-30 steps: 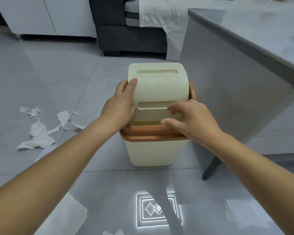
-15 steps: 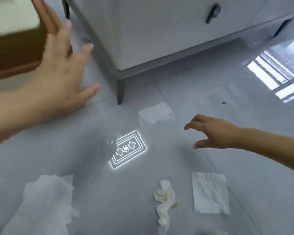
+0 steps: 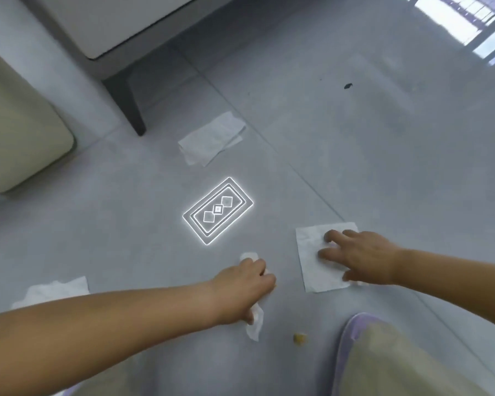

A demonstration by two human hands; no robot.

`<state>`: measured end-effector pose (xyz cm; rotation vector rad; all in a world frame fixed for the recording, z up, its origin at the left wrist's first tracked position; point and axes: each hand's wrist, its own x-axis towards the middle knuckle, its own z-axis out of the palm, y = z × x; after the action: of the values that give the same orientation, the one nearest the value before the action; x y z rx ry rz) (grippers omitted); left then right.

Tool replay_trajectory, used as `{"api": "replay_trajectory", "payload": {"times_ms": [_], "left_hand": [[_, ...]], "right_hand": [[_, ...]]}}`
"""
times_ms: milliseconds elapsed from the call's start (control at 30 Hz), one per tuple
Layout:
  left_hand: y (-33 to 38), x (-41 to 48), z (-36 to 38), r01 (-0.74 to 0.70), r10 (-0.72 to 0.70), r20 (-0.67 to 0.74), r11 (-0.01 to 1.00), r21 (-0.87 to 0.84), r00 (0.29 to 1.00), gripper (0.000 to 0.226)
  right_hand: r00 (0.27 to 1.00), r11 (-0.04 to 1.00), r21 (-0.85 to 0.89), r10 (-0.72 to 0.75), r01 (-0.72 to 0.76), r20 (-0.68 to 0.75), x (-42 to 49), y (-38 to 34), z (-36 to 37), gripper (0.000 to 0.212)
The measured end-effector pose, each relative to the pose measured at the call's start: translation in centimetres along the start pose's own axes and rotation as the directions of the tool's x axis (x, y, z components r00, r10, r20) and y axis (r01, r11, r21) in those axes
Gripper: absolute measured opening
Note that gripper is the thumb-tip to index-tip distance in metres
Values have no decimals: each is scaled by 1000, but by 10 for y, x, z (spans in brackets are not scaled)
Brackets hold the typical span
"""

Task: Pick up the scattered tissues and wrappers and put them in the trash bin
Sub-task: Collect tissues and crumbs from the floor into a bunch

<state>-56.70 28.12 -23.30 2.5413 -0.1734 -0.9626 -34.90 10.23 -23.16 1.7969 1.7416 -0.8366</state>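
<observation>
My left hand point(image 3: 245, 284) lies on a crumpled white tissue point(image 3: 255, 321) on the grey floor, its fingers curled round it; the tissue's ends stick out above and below the hand. My right hand point(image 3: 355, 257) rests with spread fingers on a flat square tissue point(image 3: 309, 252) just to the right. A folded tissue point(image 3: 212, 141) lies farther off near a table leg. Another flat tissue point(image 3: 57, 290) shows behind my left forearm. The cream trash bin point(image 3: 15, 138) stands at the left edge, only its lower body in view.
A dark table leg point(image 3: 129, 107) and a white cabinet base point(image 3: 103, 27) stand behind the folded tissue. A small yellow crumb point(image 3: 299, 337) lies near my slipper point(image 3: 352, 338). A bright patterned light reflection point(image 3: 217, 210) marks the floor. A dark speck point(image 3: 347, 86) lies far right.
My hands have left the bin's lid. I have turned and bent down to the floor; both hands have dropped onto tissues, the left on the crumpled one, the right on the flat square.
</observation>
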Motion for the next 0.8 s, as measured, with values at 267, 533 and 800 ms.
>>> {"api": "replay_trajectory", "payload": {"times_ms": [267, 533, 800], "left_hand": [[-20, 19, -1, -77, 70, -113, 995, -61, 991, 19], [-17, 18, -13, -119, 128, -152, 991, 65, 980, 25], [-56, -10, -17, -66, 94, -249, 991, 118, 964, 64]], "right_hand": [[997, 999, 37, 14, -11, -73, 9, 0, 6, 53], [998, 995, 100, 9, -4, -59, 13, -1, 7, 28], [988, 868, 488, -15, 90, -156, 0, -27, -33, 21]]}}
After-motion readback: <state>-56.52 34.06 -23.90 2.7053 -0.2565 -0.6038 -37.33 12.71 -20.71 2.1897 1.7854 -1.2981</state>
